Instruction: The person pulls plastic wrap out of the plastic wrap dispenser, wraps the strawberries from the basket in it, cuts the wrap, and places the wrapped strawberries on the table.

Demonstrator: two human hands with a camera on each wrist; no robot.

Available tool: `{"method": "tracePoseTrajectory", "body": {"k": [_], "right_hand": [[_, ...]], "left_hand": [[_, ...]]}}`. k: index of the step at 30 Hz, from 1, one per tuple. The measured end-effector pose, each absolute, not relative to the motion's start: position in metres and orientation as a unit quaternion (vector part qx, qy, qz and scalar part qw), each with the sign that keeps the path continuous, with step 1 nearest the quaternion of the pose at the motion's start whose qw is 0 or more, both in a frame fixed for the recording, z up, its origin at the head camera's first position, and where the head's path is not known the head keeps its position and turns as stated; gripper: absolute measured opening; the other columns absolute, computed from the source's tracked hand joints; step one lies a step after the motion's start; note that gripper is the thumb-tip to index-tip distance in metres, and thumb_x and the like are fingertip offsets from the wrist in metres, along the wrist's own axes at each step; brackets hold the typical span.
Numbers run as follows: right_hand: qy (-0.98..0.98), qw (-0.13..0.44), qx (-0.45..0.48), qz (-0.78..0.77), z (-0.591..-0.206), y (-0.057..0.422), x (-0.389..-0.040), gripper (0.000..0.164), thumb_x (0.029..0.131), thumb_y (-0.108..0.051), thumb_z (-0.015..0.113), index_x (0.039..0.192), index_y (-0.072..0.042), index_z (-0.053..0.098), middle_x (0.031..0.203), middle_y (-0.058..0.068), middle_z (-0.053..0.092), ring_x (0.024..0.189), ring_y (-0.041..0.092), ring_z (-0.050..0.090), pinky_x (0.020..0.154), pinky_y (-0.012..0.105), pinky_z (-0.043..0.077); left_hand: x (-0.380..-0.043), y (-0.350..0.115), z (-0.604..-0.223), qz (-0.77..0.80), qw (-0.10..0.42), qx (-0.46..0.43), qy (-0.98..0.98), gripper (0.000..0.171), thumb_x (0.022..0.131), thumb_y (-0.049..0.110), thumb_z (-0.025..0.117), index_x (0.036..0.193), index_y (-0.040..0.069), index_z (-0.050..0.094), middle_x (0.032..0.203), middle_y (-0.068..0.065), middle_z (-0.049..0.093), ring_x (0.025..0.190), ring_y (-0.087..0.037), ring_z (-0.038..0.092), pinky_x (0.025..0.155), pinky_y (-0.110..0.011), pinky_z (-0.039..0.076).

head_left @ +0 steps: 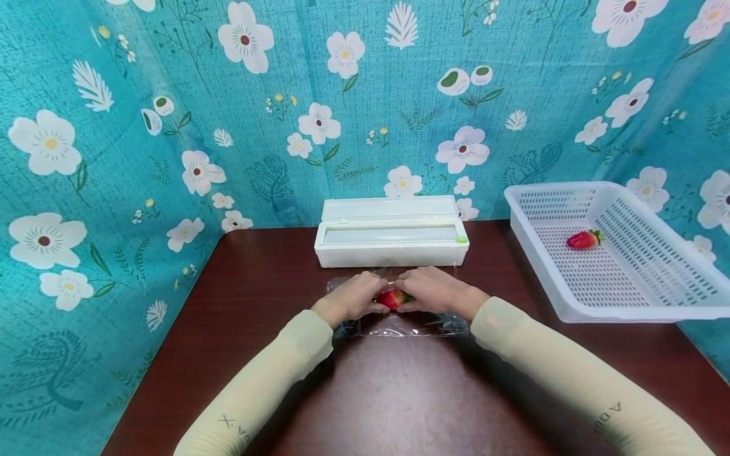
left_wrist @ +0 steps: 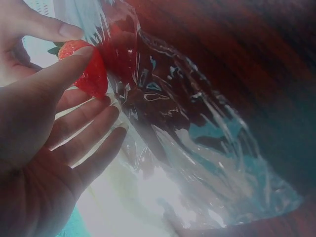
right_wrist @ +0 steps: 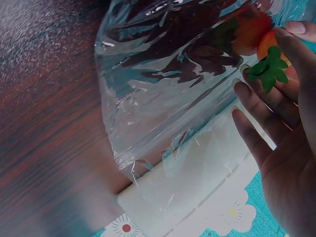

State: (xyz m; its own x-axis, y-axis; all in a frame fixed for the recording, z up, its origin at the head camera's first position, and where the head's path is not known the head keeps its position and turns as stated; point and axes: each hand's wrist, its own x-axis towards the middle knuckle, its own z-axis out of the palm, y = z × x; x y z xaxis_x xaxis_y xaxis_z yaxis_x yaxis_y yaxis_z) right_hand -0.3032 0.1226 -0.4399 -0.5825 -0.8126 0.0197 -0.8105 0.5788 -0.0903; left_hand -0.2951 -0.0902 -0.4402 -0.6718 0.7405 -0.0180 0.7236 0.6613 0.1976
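A red strawberry with green leaves is held between both hands, just above a sheet of clear cling film on the table. My left hand pinches the strawberry's left side; the left wrist view shows the thumb on the fruit and the other fingers extended beneath and beside it. From the leafy end, my right hand holds the same strawberry between thumb and fingers. Crinkled film spreads beside the fruit in the right wrist view, with a reflection of the strawberry on it.
Behind the hands stands a white cling film dispenser box with its lid raised. At the right, a white plastic basket contains another strawberry. A blue flowered cloth hangs behind the dark brown table.
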Motion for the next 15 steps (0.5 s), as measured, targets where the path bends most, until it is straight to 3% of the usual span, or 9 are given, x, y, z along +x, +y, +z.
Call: {"method": "tracePoseTrajectory", "body": {"k": [4, 9, 15], "right_hand": [[0.888, 0.007, -0.459, -0.043, -0.441, 0.124, -0.304, 0.041, 0.089, -0.039, 0.081, 0.118, -0.011, 0.073, 0.106, 0.002, 0.073, 0.089, 0.016, 0.067, 0.079, 0.04, 0.055], [0.884, -0.012, -0.465, -0.046, -0.436, 0.129, -0.302, 0.04, 0.089, -0.042, 0.08, 0.111, -0.009, 0.072, 0.097, 0.002, 0.071, 0.08, 0.016, 0.064, 0.073, 0.038, 0.054], [0.892, -0.031, -0.447, -0.053, -0.42, 0.149, -0.294, 0.046, 0.091, -0.042, 0.078, 0.117, -0.005, 0.069, 0.098, 0.003, 0.067, 0.077, 0.014, 0.06, 0.069, 0.036, 0.052]], "left_hand": [[-0.294, -0.091, -0.439, 0.088, 0.049, 0.404, 0.909, 0.026, 0.093, 0.028, 0.079, 0.108, 0.009, 0.071, 0.098, -0.002, 0.071, 0.087, -0.012, 0.065, 0.076, -0.026, 0.054], [-0.293, -0.094, -0.438, 0.104, 0.049, 0.408, 0.906, 0.03, 0.093, 0.025, 0.079, 0.114, 0.007, 0.07, 0.104, -0.005, 0.07, 0.094, -0.016, 0.067, 0.081, -0.03, 0.054], [-0.284, -0.112, -0.428, 0.129, 0.052, 0.393, 0.909, 0.046, 0.092, 0.023, 0.081, 0.129, 0.001, 0.065, 0.116, -0.014, 0.067, 0.102, -0.022, 0.066, 0.088, -0.035, 0.055]]}}
